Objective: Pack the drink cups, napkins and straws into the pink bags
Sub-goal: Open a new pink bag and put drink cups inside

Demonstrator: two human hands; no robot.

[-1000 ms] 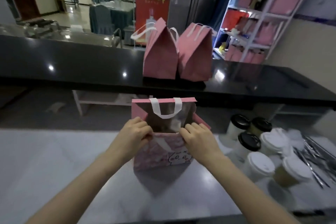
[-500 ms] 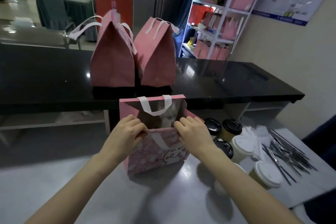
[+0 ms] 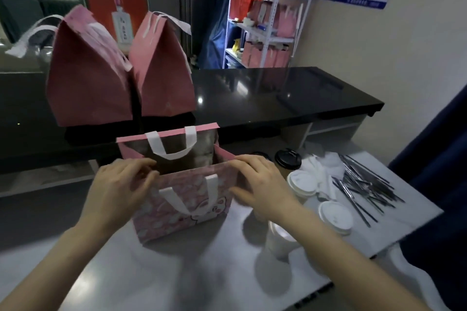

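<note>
An open pink bag (image 3: 187, 207) with white handles and a cartoon print stands on the grey table in front of me. My left hand (image 3: 118, 192) grips the left end of its near rim. My right hand (image 3: 260, 184) grips the right end, and together they spread the mouth wide. To the right stand several lidded drink cups (image 3: 302, 184), some with white lids, some with black. Beyond them lie white napkins (image 3: 321, 166) and a pile of dark wrapped straws (image 3: 364, 187). My right forearm partly covers one white cup (image 3: 278, 240).
Two closed pink bags (image 3: 121, 78) stand on the black counter (image 3: 278, 98) behind the open one. A white shelf (image 3: 267, 15) with more pink bags stands at the back right. The table's right edge runs just past the straws.
My view has swung right and down, bringing the cups, napkins and straws more into sight. Both hands stay on the bag rim and have pulled the mouth wider.
</note>
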